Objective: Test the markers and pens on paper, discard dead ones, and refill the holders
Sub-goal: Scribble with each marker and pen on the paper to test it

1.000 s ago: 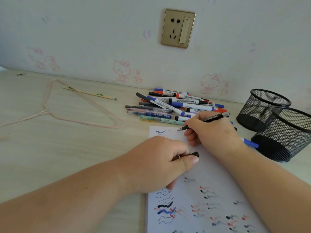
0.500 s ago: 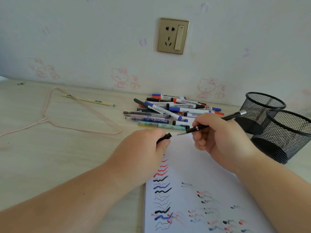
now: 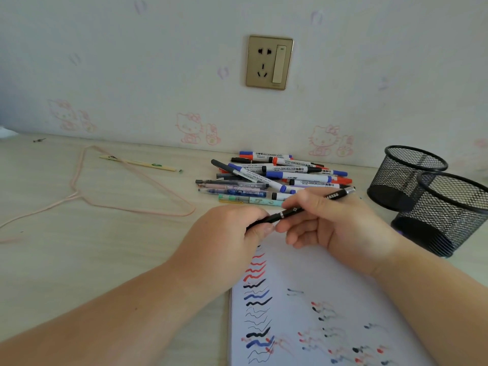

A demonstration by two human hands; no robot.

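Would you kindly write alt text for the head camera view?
Both hands hold a black pen above scribble-marked paper on a desk. Behind lie a pile of markers, with two mesh holders at right.

Even, soft daylight; no glare. Faint shadows lay under the forearms. Wide-angle bowing at edges; paper scribbles near the bottom were blurred.
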